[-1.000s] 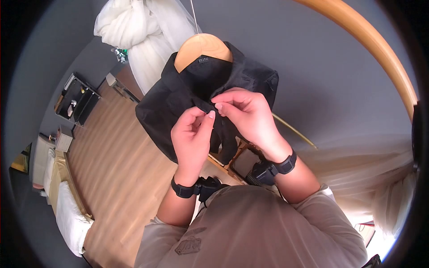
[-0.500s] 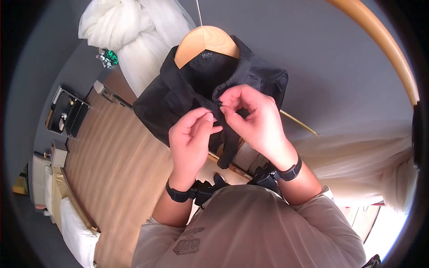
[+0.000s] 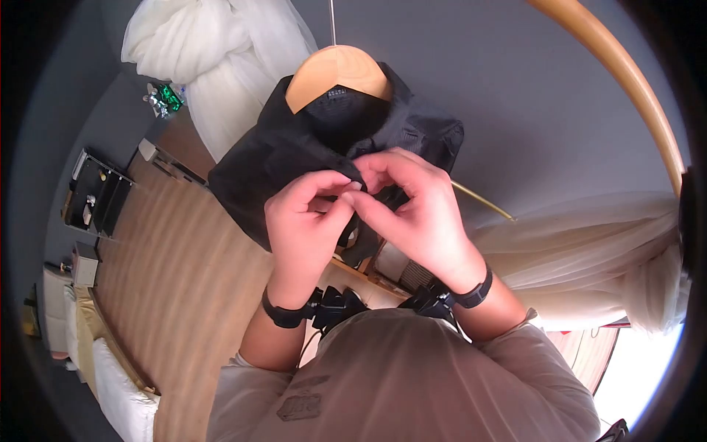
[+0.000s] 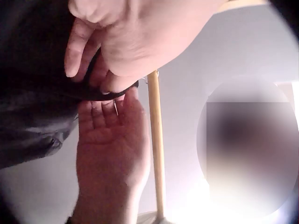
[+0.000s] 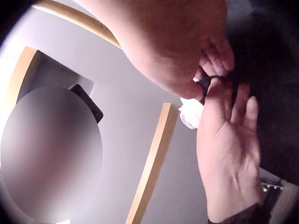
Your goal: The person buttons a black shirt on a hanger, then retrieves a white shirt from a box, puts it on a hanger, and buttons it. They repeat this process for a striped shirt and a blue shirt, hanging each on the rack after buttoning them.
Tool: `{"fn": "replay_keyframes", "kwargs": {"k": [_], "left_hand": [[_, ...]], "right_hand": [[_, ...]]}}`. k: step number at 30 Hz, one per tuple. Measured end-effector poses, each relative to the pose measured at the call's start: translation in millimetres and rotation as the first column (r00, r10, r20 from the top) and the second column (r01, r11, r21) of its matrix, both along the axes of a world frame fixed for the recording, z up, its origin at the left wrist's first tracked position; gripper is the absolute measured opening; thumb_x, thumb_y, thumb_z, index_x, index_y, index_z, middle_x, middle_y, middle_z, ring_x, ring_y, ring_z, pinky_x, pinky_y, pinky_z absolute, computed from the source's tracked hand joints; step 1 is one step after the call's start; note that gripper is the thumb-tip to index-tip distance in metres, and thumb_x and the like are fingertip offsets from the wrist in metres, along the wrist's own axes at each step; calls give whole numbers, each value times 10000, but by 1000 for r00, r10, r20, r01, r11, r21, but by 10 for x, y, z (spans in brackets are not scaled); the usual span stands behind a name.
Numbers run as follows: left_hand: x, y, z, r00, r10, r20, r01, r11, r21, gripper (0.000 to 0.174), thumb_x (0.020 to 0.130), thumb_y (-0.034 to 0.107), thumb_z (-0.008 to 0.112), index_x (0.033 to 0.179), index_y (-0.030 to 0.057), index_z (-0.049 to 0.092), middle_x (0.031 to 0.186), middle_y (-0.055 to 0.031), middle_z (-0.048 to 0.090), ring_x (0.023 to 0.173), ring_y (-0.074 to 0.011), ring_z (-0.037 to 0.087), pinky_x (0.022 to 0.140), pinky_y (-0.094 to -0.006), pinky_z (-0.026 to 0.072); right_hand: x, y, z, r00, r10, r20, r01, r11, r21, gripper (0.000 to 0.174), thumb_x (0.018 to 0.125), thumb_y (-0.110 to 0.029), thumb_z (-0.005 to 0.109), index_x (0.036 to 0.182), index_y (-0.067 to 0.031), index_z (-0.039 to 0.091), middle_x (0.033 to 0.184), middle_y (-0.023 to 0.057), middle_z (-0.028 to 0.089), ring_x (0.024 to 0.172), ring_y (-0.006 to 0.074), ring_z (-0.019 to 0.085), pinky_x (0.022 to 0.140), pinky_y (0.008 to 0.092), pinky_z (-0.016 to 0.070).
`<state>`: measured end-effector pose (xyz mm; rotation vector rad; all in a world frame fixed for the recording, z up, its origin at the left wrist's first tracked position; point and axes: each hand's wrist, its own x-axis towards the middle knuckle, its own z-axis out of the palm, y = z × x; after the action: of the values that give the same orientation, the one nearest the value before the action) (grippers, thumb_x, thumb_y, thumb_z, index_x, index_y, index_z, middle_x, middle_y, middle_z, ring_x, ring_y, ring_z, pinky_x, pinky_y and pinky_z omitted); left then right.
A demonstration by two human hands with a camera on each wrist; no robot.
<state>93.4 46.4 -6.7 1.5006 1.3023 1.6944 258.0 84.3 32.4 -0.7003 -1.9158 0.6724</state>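
Observation:
A black collared garment (image 3: 258,169) hangs on a wooden hanger (image 3: 340,70) in the head view. The left hand (image 3: 305,221) pinches the garment's front edge between thumb and fingers. Close against it, the right hand (image 3: 423,210) pinches the same edge, and the fingertips of both hands meet there. In the left wrist view the black edge (image 4: 105,96) runs between the left hand (image 4: 145,37) above and the right hand (image 4: 112,144) below. The right wrist view shows the right hand (image 5: 173,46) above the left hand (image 5: 229,140); the fingertips partly hide the cloth.
White gathered fabric (image 3: 221,74) hangs at the upper left. A curved wooden bar (image 3: 626,66) arcs at the upper right, with a thin brass-coloured rod (image 3: 482,202) below it. Sheer curtain (image 3: 574,250) is at right; a bed with a white pillow (image 3: 125,390) stands at lower left.
Both hands have drawn together at the garment's front edge, the left fingertips moving up to the right thumb. The head view has shifted slightly.

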Motion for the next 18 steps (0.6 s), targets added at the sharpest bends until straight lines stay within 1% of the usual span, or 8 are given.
{"fn": "replay_keyframes", "kwargs": {"k": [2, 5, 6, 7, 8, 11, 15, 18], "left_hand": [[25, -32, 99, 966, 142, -215, -126, 988, 86, 147, 850, -43, 753, 989, 1, 732, 866, -96, 737, 715, -130, 715, 612, -247, 565], [36, -46, 130, 944, 180, -276, -138, 977, 166, 123, 859, -60, 758, 974, -22, 733, 873, -56, 745, 740, -71, 681, 628, -231, 539], [16, -34, 110, 952, 165, -256, -132, 981, 142, 112, 871, -46, 760, 976, -24, 730, 867, -46, 739, 741, -79, 677, 627, -226, 534], [12, -27, 100, 976, 113, -187, -98, 991, 87, 101, 878, -39, 756, 973, -18, 729, 860, -43, 734, 734, -78, 670, 619, -223, 526], [-7, -10, 90, 991, 62, -115, -58, 998, 34, 90, 886, -32, 751, 970, -12, 728, 853, -40, 728, 727, -77, 664, 611, -219, 518], [-115, 26, 57, 990, -97, 99, 111, 983, -144, 47, 924, 18, 728, 966, 5, 714, 823, -34, 702, 693, -75, 632, 580, -211, 482], [-215, 67, 88, 889, -222, 399, 354, 887, -295, 75, 971, 96, 686, 971, 20, 688, 780, -27, 666, 650, -74, 592, 549, -216, 441], [-241, 71, 87, 866, -230, 445, 401, 851, -340, 96, 989, 110, 655, 979, 15, 668, 813, -22, 660, 707, -83, 607, 584, -225, 453]], "right_hand": [[-61, 11, -98, 997, -63, -51, 62, 998, -22, 140, 843, 13, 726, 978, 22, 691, 860, 123, 686, 742, 226, 696, 640, 320, 540], [-127, 58, -237, 984, -83, -160, 63, 990, -130, 74, 835, 20, 732, 889, 23, 682, 837, 117, 694, 725, 197, 691, 640, 299, 536], [-138, 81, -279, 979, -76, -190, 50, 989, -141, 72, 834, 25, 729, 882, 25, 675, 836, 115, 695, 728, 185, 690, 642, 294, 535], [-131, 93, -308, 973, -72, -218, 38, 988, -152, 72, 833, 31, 726, 876, 27, 669, 834, 113, 696, 732, 172, 690, 643, 288, 535], [-136, 112, -330, 972, -51, -228, 7, 982, -191, 65, 854, 41, 717, 863, 23, 656, 847, 72, 710, 751, 118, 677, 663, 267, 535], [-115, 120, -361, 921, 41, -388, -225, 868, -442, 64, 895, 54, 686, 930, 10, 657, 874, 27, 707, 781, 86, 665, 696, 244, 532], [-132, 189, -395, 855, 114, -506, -398, 770, -498, 159, 927, 91, 629, 1062, 6, 626, 926, 3, 696, 832, 65, 655, 743, 226, 532], [-151, 173, -370, 857, 152, -493, -408, 784, -468, 205, 935, 97, 620, 1118, 7, 608, 941, 8, 698, 859, 64, 660, 762, 224, 536]]}}
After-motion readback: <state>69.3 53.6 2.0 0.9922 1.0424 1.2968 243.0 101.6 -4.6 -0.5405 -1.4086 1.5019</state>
